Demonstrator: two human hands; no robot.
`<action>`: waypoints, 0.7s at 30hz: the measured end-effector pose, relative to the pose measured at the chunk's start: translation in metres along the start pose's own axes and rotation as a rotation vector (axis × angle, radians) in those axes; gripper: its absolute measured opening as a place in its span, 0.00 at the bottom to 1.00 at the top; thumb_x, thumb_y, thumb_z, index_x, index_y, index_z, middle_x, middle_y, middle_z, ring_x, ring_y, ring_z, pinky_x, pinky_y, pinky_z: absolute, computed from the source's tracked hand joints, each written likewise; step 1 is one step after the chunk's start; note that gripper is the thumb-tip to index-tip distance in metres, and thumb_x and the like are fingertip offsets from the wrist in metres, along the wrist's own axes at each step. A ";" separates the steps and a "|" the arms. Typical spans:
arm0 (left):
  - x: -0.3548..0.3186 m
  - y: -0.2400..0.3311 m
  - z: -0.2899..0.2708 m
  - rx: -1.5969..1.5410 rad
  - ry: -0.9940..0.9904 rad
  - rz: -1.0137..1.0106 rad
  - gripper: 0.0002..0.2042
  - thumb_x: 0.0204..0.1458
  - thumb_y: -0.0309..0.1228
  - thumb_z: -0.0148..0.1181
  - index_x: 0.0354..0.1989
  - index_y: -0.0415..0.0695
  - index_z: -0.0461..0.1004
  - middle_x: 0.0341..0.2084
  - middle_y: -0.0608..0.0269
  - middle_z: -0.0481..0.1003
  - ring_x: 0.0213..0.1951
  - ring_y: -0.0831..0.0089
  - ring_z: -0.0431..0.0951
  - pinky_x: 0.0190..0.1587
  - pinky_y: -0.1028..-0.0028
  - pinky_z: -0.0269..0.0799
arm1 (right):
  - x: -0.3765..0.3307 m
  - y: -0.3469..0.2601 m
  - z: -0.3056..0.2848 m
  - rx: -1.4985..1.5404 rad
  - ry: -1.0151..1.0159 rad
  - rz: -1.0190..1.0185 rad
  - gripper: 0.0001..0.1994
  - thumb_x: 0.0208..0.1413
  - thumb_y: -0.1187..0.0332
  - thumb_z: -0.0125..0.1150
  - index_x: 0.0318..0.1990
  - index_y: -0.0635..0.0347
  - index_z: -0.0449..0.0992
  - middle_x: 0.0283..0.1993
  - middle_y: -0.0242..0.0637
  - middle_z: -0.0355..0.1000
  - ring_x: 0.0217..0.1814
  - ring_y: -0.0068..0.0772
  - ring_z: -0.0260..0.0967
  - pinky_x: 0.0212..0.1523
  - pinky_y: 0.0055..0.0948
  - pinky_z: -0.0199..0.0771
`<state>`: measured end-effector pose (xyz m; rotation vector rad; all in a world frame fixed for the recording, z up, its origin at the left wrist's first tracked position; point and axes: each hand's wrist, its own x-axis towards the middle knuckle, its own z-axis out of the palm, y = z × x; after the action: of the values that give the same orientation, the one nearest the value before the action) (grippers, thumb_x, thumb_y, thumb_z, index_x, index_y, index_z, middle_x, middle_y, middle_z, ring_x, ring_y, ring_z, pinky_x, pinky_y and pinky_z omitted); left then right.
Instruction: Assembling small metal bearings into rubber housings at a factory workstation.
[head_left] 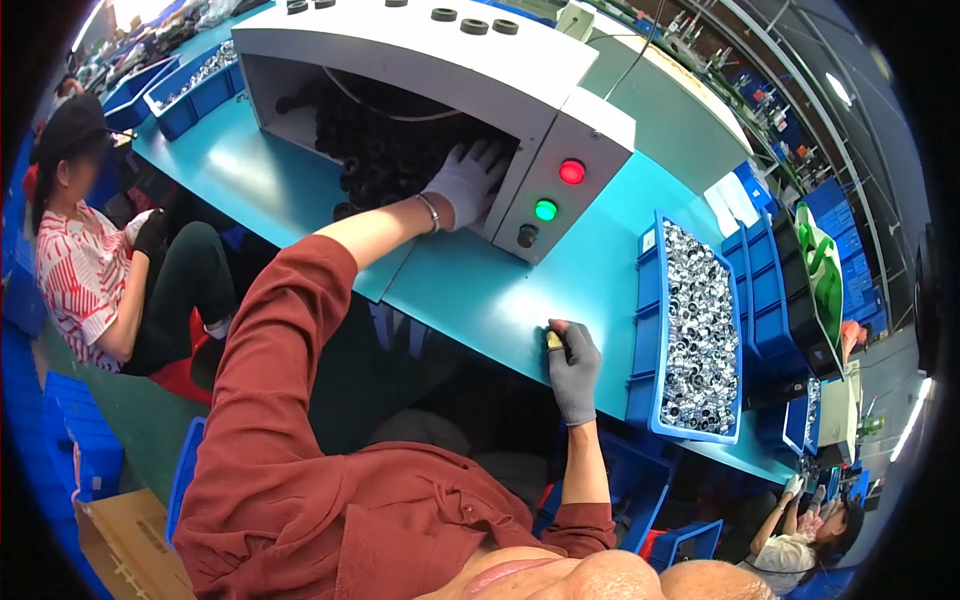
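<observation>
1. Teal table stretches below our fingers.
2. White box opens around the fingers of our left hand.
3. Blue bin of metal parts stands right of our right hand's fingers.
4. Black rings lie piled inside the box, left of our left fingers.
5. We spread our left fingers; we curl our right ones, and cannot tell whether they pinch anything.
6. Red light and green light glow right of our left fingers.
</observation>
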<state>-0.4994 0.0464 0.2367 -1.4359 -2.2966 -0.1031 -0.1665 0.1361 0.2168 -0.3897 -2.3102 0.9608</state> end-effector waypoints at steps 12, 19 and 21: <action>0.021 -0.005 0.010 -0.048 0.097 -0.103 0.28 0.60 0.45 0.49 0.67 0.47 0.64 0.63 0.49 0.63 0.65 0.51 0.61 0.65 0.46 0.54 | -0.002 -0.002 -0.001 -0.051 -0.001 -0.032 0.10 0.56 0.81 0.57 0.45 0.67 0.79 0.41 0.42 0.76 0.40 0.32 0.75 0.43 0.26 0.73; 0.047 -0.022 0.014 -0.057 0.294 -0.113 0.22 0.60 0.39 0.49 0.60 0.44 0.70 0.59 0.48 0.69 0.60 0.50 0.68 0.61 0.49 0.60 | -0.001 -0.003 0.000 -0.005 -0.025 0.025 0.10 0.55 0.82 0.56 0.44 0.67 0.79 0.42 0.43 0.76 0.43 0.34 0.77 0.46 0.26 0.74; 0.075 -0.032 0.011 -0.071 0.402 -0.134 0.20 0.60 0.38 0.49 0.57 0.44 0.73 0.56 0.47 0.72 0.58 0.50 0.70 0.59 0.50 0.62 | -0.001 -0.006 -0.004 -0.004 -0.006 0.021 0.10 0.55 0.82 0.56 0.44 0.67 0.79 0.42 0.43 0.76 0.42 0.34 0.77 0.45 0.27 0.74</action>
<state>-0.5591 0.0976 0.2618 -1.1652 -2.0663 -0.4727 -0.1633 0.1337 0.2226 -0.4137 -2.3180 0.9693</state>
